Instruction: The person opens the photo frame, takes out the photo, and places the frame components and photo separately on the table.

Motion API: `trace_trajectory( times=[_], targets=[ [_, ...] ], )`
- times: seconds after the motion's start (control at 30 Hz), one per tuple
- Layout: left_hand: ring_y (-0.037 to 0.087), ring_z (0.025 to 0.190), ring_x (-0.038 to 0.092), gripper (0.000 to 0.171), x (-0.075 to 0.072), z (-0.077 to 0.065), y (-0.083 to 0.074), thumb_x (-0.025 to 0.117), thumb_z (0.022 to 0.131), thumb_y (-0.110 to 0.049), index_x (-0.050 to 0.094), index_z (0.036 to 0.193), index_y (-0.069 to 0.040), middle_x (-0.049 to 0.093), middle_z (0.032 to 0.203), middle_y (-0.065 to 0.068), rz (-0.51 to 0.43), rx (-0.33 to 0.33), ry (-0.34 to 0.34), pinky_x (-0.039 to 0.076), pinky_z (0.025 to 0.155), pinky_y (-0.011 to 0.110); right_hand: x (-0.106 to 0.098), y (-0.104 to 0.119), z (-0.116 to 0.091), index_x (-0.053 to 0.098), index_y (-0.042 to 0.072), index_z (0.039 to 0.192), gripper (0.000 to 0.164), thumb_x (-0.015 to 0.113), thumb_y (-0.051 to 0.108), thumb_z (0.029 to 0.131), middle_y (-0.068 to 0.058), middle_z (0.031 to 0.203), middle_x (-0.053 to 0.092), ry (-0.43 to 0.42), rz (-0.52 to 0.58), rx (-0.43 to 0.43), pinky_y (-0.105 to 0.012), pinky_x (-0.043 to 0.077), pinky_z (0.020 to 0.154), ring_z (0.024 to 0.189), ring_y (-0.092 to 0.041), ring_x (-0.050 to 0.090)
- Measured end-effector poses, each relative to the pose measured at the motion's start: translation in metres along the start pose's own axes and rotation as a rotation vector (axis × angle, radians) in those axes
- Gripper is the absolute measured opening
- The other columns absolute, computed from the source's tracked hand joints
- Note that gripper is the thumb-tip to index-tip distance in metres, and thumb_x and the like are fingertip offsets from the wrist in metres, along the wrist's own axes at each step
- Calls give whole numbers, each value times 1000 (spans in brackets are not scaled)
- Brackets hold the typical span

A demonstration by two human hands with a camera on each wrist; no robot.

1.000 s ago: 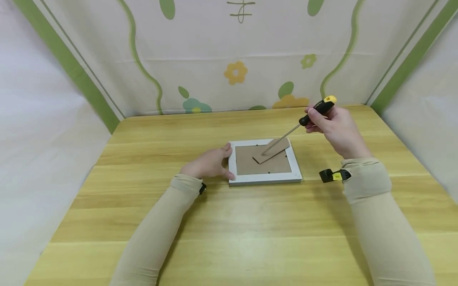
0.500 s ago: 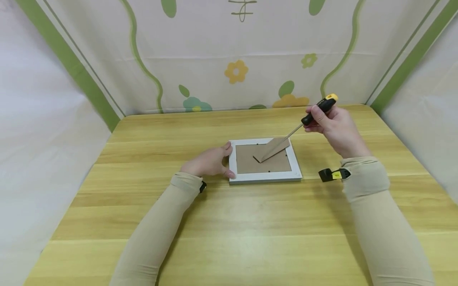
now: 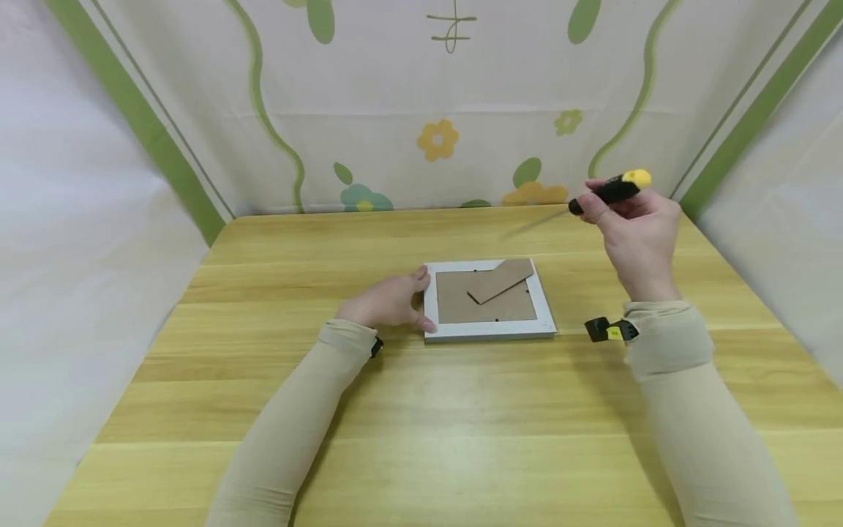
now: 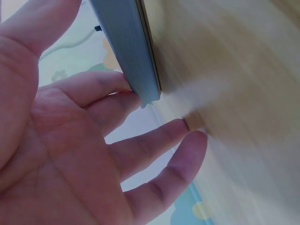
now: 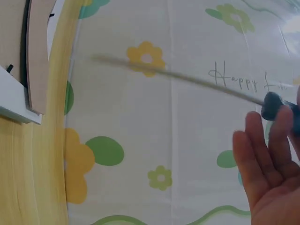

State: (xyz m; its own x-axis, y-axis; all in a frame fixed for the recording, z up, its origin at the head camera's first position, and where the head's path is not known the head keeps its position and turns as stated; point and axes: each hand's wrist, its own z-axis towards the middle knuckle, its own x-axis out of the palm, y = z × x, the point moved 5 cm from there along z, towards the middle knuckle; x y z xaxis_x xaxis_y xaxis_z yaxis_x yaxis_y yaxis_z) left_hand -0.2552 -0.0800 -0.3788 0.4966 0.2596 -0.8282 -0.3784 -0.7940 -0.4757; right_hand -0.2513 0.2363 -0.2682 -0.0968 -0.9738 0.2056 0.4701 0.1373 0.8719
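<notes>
A white-edged picture frame [image 3: 490,329] lies face down on the table, its brown backboard [image 3: 454,300] and folded brown stand [image 3: 503,282] uppermost. My left hand [image 3: 388,298] holds the frame's left side, thumb near the front corner and fingertips at the back corner. In the left wrist view, two fingertips touch the grey side of the frame [image 4: 129,47]; the other two are apart from it, close to the table. My right hand [image 3: 639,227] grips a screwdriver [image 3: 612,190] with a black and yellow handle, above and right of the frame. Its blurred shaft [image 5: 187,79] points left, clear of the frame.
The wooden table [image 3: 435,424] reaches back to a light cloth backdrop [image 3: 369,146] with printed flowers. Pale cloth hangs at both sides. Small black tabs [image 3: 497,320] stand along the inner edges of the frame. A black and yellow device [image 3: 612,331] is strapped to the right wrist.
The screwdriver has lifted off the frame's stand, moving up and right, and now lies flatter in the right hand. My left hand has stayed at the frame, which is still in place.
</notes>
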Motion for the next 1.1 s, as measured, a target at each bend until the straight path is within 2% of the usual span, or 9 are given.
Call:
trace_trajectory(
  times=[0.1,0.27,0.37,0.5,0.6,0.67,0.73,0.83,1.1],
  targets=[
    [25,148,17,105,1,3,1,80,79,-43,21,155,-3,10,163,11,-6,7,-2,20,118,34,1,1,-4,64,-13,110,36,80,-1,80,-23,90,70,47,32,28,-36,59,70,73,-28,72],
    [25,148,17,104,1,6,2,80,79,-43,21,155,-3,10,163,10,-5,3,-5,20,118,34,2,-4,-18,59,-12,116,29,70,-2,90,-26,101,62,278,-62,93,-39,58,73,85,-31,69],
    [25,148,16,104,-1,7,3,80,79,-42,21,155,-3,9,163,10,-11,-2,-4,20,118,35,-5,-9,-28,61,-8,113,22,61,8,99,-23,98,61,381,-270,110,-34,59,72,83,-28,66],
    [26,148,15,103,-2,9,4,80,79,-41,22,155,-2,8,164,10,-17,-3,-7,19,118,36,-18,-19,-38,62,1,111,30,42,24,108,-12,84,57,467,-705,83,-26,52,58,65,-21,56],
    [25,148,16,104,-3,11,5,80,79,-42,22,155,-2,9,164,10,-6,-3,-10,20,118,35,-28,-32,-44,54,2,123,33,31,21,109,-10,82,50,587,-972,53,-31,42,56,60,-19,43],
    [25,148,16,104,-4,11,6,80,79,-43,21,155,-3,9,164,10,-4,-6,-9,20,118,35,-35,-43,-49,46,-2,132,33,29,13,108,-18,94,55,666,-1074,33,-37,46,64,69,-25,51],
    [25,148,17,104,-4,12,6,80,79,-43,21,156,-3,9,164,9,-4,-8,-9,21,118,35,-42,-54,-53,40,-8,135,33,31,5,106,-29,110,56,720,-1115,31,-48,51,79,89,-37,60],
    [26,148,17,104,-4,11,6,79,80,-43,20,156,-4,9,164,10,-4,-8,-3,21,118,36,-51,-67,-61,35,-15,135,36,37,-5,101,-40,131,46,766,-1158,19,-62,43,96,120,-52,49],
    [25,148,16,103,-5,11,5,79,81,-43,20,156,-4,7,164,10,-21,0,0,20,118,35,-63,-86,-77,11,-7,153,58,36,3,101,-45,118,49,849,-1298,188,-65,46,87,107,-54,54]
  ],
)
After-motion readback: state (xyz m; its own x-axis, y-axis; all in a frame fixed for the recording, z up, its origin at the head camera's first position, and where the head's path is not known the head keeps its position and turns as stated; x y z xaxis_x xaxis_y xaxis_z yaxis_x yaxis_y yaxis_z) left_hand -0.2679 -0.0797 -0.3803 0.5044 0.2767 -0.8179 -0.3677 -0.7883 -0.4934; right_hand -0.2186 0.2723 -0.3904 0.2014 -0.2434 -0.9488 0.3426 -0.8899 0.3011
